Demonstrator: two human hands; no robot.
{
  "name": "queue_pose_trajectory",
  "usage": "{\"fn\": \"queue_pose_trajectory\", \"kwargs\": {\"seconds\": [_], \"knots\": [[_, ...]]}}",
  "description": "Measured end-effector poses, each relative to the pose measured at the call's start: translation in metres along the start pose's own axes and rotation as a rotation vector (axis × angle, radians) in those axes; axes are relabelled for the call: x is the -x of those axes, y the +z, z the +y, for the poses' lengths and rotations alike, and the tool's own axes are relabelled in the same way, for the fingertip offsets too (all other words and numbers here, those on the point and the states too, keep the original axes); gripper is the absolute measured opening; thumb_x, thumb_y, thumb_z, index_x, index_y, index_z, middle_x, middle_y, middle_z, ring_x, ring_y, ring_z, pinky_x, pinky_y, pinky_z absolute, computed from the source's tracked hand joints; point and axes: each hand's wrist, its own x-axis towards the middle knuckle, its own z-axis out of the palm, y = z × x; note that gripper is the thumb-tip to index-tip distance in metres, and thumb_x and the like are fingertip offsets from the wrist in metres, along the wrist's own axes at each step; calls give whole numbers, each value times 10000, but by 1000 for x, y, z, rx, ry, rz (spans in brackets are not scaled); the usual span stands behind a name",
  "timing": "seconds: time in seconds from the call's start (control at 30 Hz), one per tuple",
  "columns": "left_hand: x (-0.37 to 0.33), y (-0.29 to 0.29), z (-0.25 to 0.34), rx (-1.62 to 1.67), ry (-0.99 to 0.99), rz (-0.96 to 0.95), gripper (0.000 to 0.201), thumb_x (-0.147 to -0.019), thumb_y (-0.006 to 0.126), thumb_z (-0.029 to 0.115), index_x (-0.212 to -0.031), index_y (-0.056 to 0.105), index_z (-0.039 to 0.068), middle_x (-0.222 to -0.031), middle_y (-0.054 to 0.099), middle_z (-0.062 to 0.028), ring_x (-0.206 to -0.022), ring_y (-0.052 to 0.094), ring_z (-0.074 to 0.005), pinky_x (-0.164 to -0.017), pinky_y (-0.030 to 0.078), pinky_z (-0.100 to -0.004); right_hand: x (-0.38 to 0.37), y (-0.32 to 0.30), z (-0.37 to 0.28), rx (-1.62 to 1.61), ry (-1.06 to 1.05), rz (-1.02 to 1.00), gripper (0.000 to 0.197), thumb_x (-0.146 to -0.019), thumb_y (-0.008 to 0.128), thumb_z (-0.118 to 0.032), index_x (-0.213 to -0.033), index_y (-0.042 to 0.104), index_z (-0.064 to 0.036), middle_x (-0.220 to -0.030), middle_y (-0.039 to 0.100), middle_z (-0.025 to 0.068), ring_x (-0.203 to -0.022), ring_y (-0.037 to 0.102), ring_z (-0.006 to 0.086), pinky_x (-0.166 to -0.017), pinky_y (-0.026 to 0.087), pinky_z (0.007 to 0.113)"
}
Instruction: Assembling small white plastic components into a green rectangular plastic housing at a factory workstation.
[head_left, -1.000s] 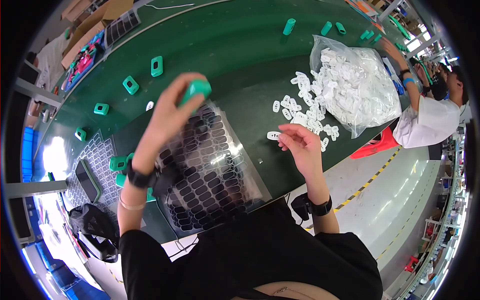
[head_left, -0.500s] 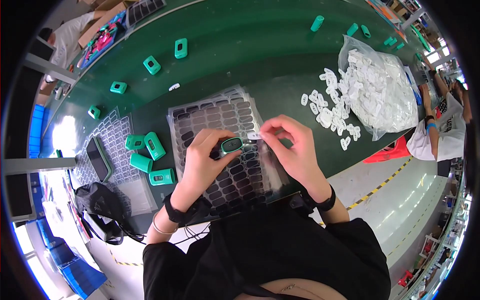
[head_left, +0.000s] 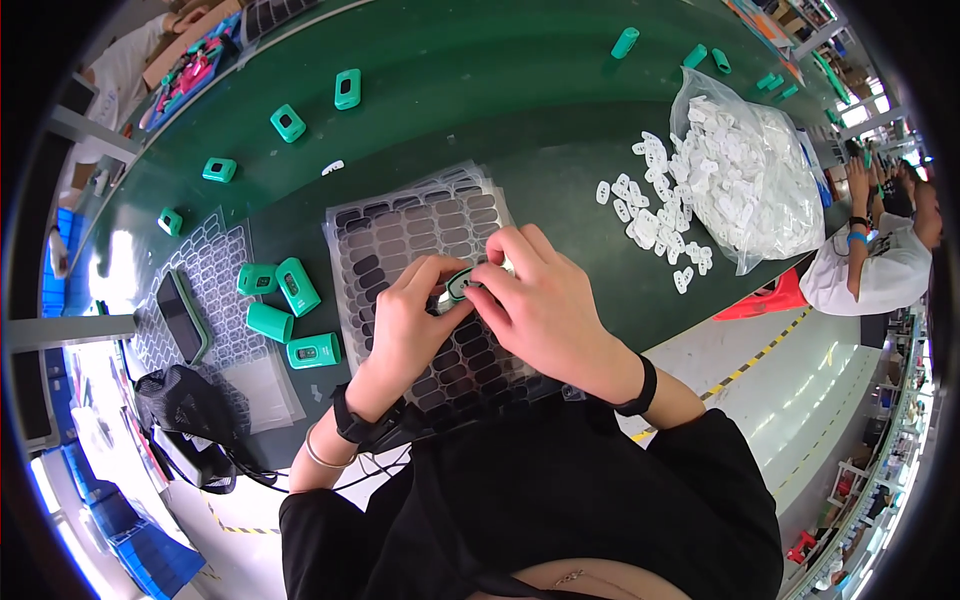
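Between the thumb and fingers of my left hand (head_left: 405, 318) is a small green device (head_left: 460, 285), its oval end turned up. My right hand (head_left: 545, 312) is closed in a pinch at that end, on a small white oval plate largely covered by the fingers. Whether the plate sits fully in the end cannot be made out. Under both hands lies a stack of clear sheets (head_left: 385, 222) with rows of dark oval stickers. Several green devices (head_left: 297, 287) lie together left of the stack.
A clear bag of white oval plates (head_left: 745, 185) stands at the right, loose plates (head_left: 655, 228) beside it. More green devices (head_left: 347, 89) are spread along the far side. At the left are a phone (head_left: 182, 317) and a black mesh pouch (head_left: 185, 405). Co-workers sit at both sides.
My right hand has moved left and down, bringing the white plate from beside the device onto its oval end. My left hand still holds the device, now tilted.
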Motion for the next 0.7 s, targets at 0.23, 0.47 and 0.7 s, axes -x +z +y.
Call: {"fn": "queue_pose_trajectory", "kwargs": {"seconds": [0.23, 0.47, 0.7], "knots": [[3, 1, -1, 1, -2, 39, 297, -696, 751, 47, -951, 600, 35, -870, 627, -92, -696, 645, -243, -606, 524, -295, 4, -3, -8, 249, -36, -229, 187, -662, 630, -22, -845, 597, -11, -969, 507, 64, -946, 508, 215, -721, 467, 307], [6, 3, -3, -6, 19, 40, 311, -687, 754, 43, -962, 608, 43, -856, 616, -94, -682, 635, -244, -597, 516, -305, 0, -14, 1, 91, -138, -218, 298, -623, 638, 16, -913, 647, -54, -1142, 522, 107, -1122, 486, 273, -816, 473, 338], [6, -1, -6, -46, 50, 48, 290, -702, 727, 26, -966, 609, 50, -873, 632, -100, -678, 620, -234, -608, 509, -305, -11, -7, 16, 3, -233, -287, 340, -618, 644, 16, -949, 652, -61, -1185, 522, 108, -1130, 493, 282, -819, 483, 361]]}}
